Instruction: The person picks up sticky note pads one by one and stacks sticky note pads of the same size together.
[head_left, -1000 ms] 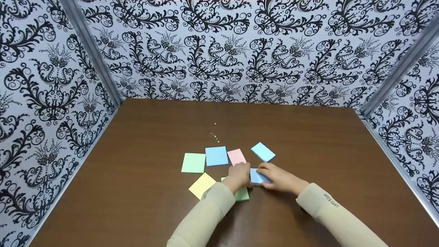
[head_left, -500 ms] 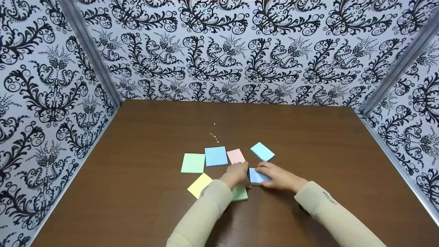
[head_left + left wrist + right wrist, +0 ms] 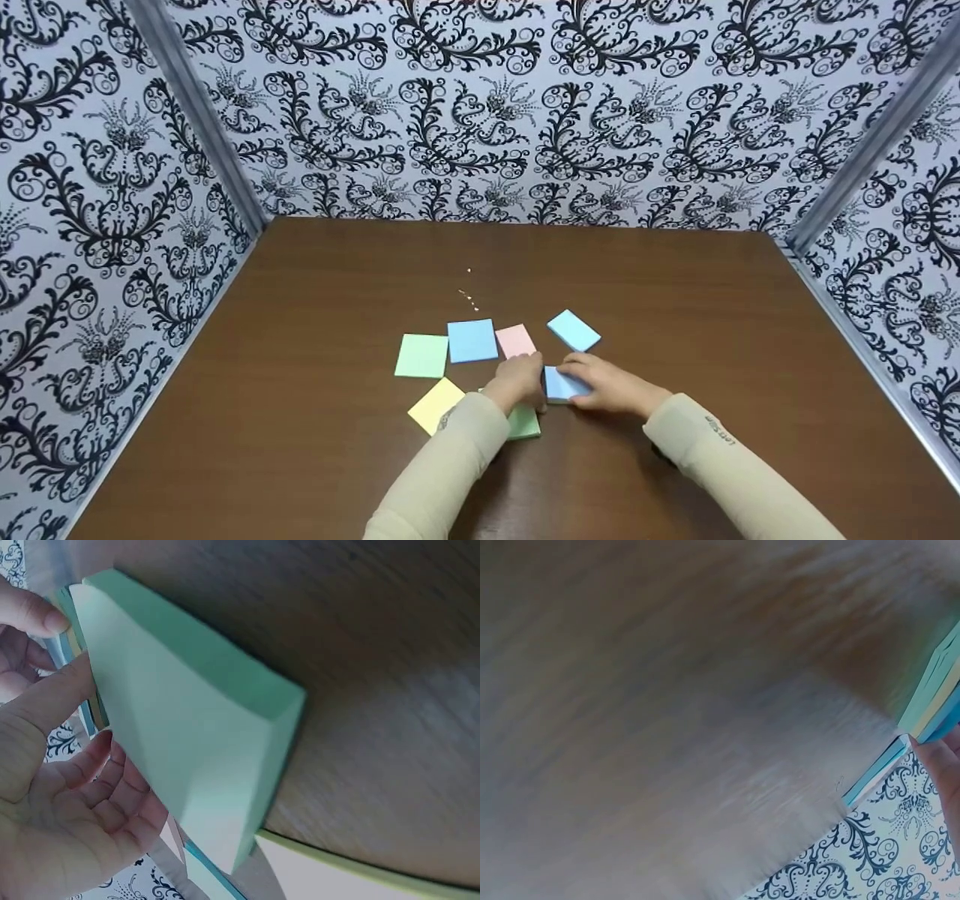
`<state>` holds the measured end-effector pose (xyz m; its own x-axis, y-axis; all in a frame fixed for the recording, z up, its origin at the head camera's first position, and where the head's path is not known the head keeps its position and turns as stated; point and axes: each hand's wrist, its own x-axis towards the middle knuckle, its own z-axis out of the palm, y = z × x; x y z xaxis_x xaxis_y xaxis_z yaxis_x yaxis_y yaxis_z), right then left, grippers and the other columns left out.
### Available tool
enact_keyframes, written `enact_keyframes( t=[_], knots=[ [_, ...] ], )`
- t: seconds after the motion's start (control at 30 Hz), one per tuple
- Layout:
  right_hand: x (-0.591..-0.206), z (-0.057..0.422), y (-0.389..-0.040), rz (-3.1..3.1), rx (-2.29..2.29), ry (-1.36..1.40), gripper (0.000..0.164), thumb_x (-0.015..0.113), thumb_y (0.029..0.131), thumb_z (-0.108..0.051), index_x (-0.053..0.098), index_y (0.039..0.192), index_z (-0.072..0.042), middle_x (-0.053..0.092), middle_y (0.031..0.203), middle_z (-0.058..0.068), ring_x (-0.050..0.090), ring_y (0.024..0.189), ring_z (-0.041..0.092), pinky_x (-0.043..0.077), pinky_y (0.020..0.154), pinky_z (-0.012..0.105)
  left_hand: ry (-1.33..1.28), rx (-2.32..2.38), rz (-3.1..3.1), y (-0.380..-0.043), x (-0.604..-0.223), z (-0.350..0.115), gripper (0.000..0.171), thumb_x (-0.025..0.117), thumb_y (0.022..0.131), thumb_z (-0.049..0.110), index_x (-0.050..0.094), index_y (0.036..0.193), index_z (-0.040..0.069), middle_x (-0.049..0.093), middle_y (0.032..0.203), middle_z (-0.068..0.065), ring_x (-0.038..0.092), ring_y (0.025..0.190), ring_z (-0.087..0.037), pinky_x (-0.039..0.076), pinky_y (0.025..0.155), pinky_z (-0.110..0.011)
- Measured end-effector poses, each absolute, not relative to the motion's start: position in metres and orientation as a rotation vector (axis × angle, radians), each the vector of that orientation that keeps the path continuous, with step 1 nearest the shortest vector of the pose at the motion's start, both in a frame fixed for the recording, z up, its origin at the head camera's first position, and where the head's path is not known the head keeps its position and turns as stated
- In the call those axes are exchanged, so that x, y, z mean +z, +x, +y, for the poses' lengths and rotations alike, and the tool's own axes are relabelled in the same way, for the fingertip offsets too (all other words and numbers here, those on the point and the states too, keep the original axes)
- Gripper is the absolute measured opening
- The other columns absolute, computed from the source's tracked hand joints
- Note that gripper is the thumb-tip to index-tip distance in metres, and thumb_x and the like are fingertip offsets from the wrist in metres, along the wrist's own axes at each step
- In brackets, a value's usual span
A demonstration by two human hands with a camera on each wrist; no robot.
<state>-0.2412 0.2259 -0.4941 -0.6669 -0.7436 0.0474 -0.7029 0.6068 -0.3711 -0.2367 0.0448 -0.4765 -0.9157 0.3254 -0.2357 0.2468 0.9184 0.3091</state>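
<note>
My right hand (image 3: 611, 386) grips a small stack of sticky note pads (image 3: 562, 386) with blue on top, thumb on the near side and fingers on the far side. Green, yellow and blue layers of the stack (image 3: 934, 694) show in the right wrist view. My left hand (image 3: 519, 379) stands at the stack's left edge. In the left wrist view its thumb (image 3: 56, 694) reaches towards the stack and its other fingers are loosely bent. A thick green pad (image 3: 172, 712) lies beside my left hand, partly hidden under that arm in the head view.
Around the hands lie a yellow pad (image 3: 436, 405), a pale green pad (image 3: 421, 356), a blue pad (image 3: 472, 341), a pink pad (image 3: 517, 341) and a light blue pad (image 3: 574, 330). Small pale bits (image 3: 469, 298) dot the brown table (image 3: 675, 300). Patterned walls (image 3: 480, 112) enclose it.
My left hand has shifted very slightly left along the stack's side. The right hand keeps its grip, and the other pads lie where they were.
</note>
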Motion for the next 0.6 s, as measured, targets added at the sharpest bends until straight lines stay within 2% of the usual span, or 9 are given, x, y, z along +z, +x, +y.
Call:
enact_keyframes(
  t=[0.23, 0.6],
  knots=[
    [-0.4943, 0.2261, -0.2426, 2.712, -0.579, -1.255, 0.044, 0.063, 0.082, -0.013, 0.053, 0.120, 0.005, 0.050, 0.118, 0.015, 0.048, 0.105, 0.026, 0.042, 0.087, 0.040, 0.445, 0.401, 2.815, -0.2383, -0.4780, 0.0456, 0.058, 0.084, 0.062, 0.030, 0.055, 0.106, 0.008, 0.061, 0.099, -0.009, 0.058, 0.093, -0.025, 0.048, 0.076, -0.038],
    [-0.4945, 0.2256, -0.2451, 2.702, -0.605, -1.267, 0.042, 0.064, 0.080, -0.011, 0.055, 0.118, 0.004, 0.052, 0.114, 0.013, 0.049, 0.100, 0.024, 0.043, 0.084, 0.037, 0.452, 0.420, 2.825, -0.2372, -0.4769, 0.0458, 0.054, 0.083, 0.064, 0.027, 0.056, 0.106, 0.008, 0.061, 0.096, -0.009, 0.058, 0.089, -0.025, 0.047, 0.075, -0.037]
  ],
)
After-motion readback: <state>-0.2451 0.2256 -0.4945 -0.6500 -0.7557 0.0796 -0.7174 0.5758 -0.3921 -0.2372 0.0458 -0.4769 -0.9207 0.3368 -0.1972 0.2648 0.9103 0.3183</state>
